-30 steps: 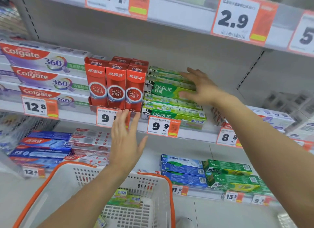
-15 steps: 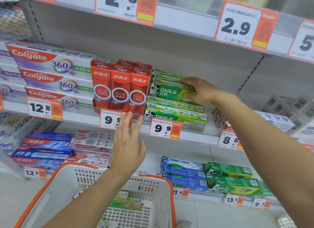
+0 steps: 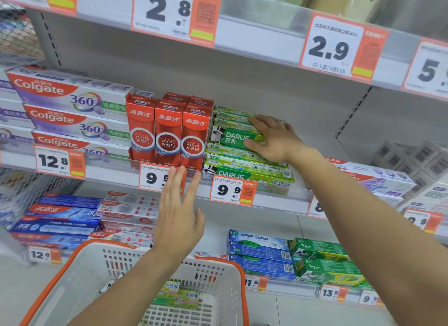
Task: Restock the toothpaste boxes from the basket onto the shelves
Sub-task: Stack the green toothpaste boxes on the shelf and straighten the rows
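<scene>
Toothpaste boxes in green Darlie packaging lie stacked flat on the middle shelf, just right of three upright red boxes and well right of a stack of white and purple Colgate boxes. The right hand reaches in from the right and rests on this green stack: its fingers lie fairly straight and slightly spread across the top boxes, while the thumb presses against the front face of the box printed with the Darlie name. Whether the hand actually clasps one box cannot be told.

The left hand is raised in front of the shelf edge, palm away from the camera, fingers straight and loosely spread with the thumb held out to the right. It holds nothing; its fingertips overlap the orange and white price tag under the red boxes, though contact with it cannot be judged.

Near the camera, a white basket with an orange rim sits below the left forearm. At least two more green boxes stand inside it against the perforated bottom.

On the lower shelf, blue and red boxes lie stacked at the left, and blue boxes beside green ones at the right. Large price tags hang along the upper shelf edge.
</scene>
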{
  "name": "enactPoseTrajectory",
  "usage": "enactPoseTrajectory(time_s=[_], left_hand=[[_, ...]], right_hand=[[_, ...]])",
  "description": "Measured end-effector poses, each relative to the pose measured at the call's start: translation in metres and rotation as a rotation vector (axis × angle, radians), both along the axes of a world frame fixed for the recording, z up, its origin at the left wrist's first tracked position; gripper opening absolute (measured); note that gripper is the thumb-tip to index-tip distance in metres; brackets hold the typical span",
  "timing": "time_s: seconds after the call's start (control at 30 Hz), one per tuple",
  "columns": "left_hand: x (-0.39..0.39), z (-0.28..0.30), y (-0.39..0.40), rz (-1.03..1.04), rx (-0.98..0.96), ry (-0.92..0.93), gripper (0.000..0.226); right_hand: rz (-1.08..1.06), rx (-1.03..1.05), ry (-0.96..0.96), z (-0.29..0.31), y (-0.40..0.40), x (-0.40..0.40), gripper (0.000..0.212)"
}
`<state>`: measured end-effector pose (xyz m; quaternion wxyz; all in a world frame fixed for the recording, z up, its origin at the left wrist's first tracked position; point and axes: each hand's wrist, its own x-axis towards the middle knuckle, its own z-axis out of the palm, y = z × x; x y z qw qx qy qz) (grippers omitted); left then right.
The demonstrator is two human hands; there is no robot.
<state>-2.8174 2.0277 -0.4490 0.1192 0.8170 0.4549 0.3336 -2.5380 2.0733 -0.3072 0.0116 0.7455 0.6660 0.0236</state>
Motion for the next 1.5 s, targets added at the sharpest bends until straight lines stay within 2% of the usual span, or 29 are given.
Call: enactPoseTrajectory(time_s=[0.37,0.43,0.5,0.53,0.57,0.63,0.67,0.77,0.87,0.97,1.03,1.1,1.17,1.33,1.4,1.5], left_hand=[[-0.005,0.0,0.0,-0.011,0.009,0.012,0.078],[-0.009,0.002,-0.003,-0.034,0.002,-0.052,0.062],[-0.02,0.003,-0.006,-0.076,0.0,-0.135,0.039],[-0.027,0.0,-0.007,-0.105,-0.023,-0.149,0.027],[-0.037,-0.005,-0.008,-0.139,-0.051,-0.133,0.016],[-0.06,-0.027,-0.011,-0.192,-0.147,-0.044,0.002],[-0.075,-0.044,-0.014,-0.195,-0.229,0.01,0.005],[-0.128,-0.11,-0.032,-0.089,-0.555,0.176,0.008],[-0.179,-0.177,-0.056,0.024,-0.865,0.367,0.004],[-0.203,-0.219,-0.078,0.051,-1.126,0.564,0.051],[-0.207,-0.238,-0.083,0.09,-1.188,0.544,0.063],[-0.208,-0.257,-0.08,0.15,-1.2,0.484,0.066],[-0.208,-0.274,-0.081,0.205,-1.231,0.488,0.071],[-0.209,-0.304,-0.078,0.27,-1.17,0.684,0.08],[-0.211,-0.312,-0.072,0.286,-1.153,0.686,0.083],[-0.21,-0.314,-0.059,0.347,-1.103,0.604,0.072]], right_hand=[[-0.011,0.043,-0.033,0.001,-0.003,-0.003,0.074],[0.06,0.254,-0.016,0.001,-0.02,-0.018,0.065],[0.259,0.563,0.087,-0.008,-0.051,-0.047,0.041],[0.362,0.657,0.167,-0.019,-0.07,-0.067,0.026],[0.434,0.668,0.256,-0.035,-0.09,-0.089,0.015],[0.441,0.462,0.429,-0.077,-0.12,-0.13,0.009],[0.411,0.312,0.491,-0.104,-0.129,-0.146,0.009],[0.293,-0.13,0.561,-0.192,-0.14,-0.18,0.012],[0.202,-0.402,0.617,-0.274,-0.145,-0.203,0.011],[0.11,-0.589,0.599,-0.347,-0.148,-0.219,0.019],[0.05,-0.609,0.591,-0.381,-0.145,-0.223,0.041],[-0.011,-0.436,0.616,-0.404,-0.136,-0.221,0.053],[-0.051,-0.279,0.64,-0.42,-0.128,-0.218,0.056],[-0.028,-0.346,0.588,-0.456,-0.118,-0.223,0.067],[-0.058,-0.373,0.549,-0.467,-0.116,-0.23,0.07],[-0.082,-0.462,0.57,-0.471,-0.121,-0.241,0.065]])
